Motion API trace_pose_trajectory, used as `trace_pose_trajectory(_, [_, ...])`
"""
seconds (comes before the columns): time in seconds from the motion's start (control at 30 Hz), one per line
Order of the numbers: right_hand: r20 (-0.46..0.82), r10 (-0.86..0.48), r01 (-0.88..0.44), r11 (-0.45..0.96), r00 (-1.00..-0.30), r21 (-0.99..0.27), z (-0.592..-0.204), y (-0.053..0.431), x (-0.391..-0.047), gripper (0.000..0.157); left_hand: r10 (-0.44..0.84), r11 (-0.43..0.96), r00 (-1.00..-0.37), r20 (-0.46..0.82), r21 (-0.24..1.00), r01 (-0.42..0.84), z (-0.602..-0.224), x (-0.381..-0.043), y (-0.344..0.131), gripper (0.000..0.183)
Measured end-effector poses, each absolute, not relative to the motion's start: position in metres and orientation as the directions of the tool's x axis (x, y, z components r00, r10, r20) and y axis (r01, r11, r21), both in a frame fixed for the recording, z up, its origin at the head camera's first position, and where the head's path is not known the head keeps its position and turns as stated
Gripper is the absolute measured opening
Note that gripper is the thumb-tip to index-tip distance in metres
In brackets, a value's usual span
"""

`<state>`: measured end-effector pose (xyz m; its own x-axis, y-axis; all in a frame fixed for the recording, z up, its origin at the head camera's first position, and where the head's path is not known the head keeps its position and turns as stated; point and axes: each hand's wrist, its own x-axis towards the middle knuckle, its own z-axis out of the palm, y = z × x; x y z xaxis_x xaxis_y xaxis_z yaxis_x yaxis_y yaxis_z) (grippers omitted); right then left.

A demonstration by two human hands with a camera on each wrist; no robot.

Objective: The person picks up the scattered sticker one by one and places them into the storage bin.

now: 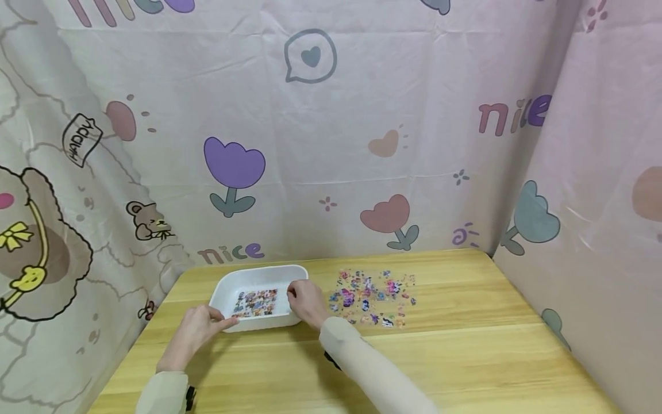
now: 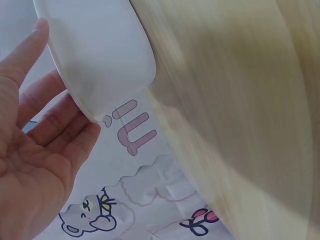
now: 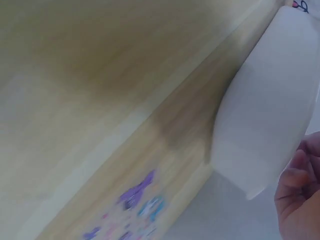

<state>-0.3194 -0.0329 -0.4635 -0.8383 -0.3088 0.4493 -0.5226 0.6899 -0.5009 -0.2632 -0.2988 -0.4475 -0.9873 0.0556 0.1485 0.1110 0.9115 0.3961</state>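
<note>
A shallow white plastic basin (image 1: 258,324) stands at the left back of the wooden table. Inside it lies a sheet of small colourful stickers (image 1: 257,303). My left hand (image 1: 195,330) grips the basin's near left corner, thumb along the front rim; in the left wrist view, the fingers (image 2: 60,107) pass behind the rim. At the right end, my right hand (image 1: 308,302) has its fingers curled over the rim, fingertips inside the basin. The right wrist view shows those bent fingers (image 3: 299,175) right at the rim, their tips partly hidden by the wall.
Right of the basin, a clear sheet with many purple, pink and blue stickers (image 1: 369,299) lies flat on the wooden table (image 1: 465,356). A printed curtain (image 1: 331,144) hangs behind the table and along both sides.
</note>
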Motion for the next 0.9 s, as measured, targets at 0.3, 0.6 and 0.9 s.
trace_pose_trajectory(0.3, [0.406,-0.265,-0.472,0.661,-0.874,-0.584,-0.466,-0.004,-0.322,0.014,0.047,0.914,-0.989,0.140,0.394,0.099,-0.447,-0.262,-0.299,0.040])
trace_pose_trajectory(0.6, [0.387,-0.251,-0.449,0.658,-0.887,-0.605,-0.469,0.019,-0.329,0.013,0.056,0.912,-0.988,0.147,0.394,0.110,-0.446,-0.263,-0.298,0.039])
trace_pose_trajectory(0.9, [0.322,-0.241,-0.396,0.680,-0.916,-0.617,-0.474,0.050,-0.330,0.012,0.058,0.912,-0.990,0.130,0.397,0.106,-0.446,-0.263,-0.301,0.039])
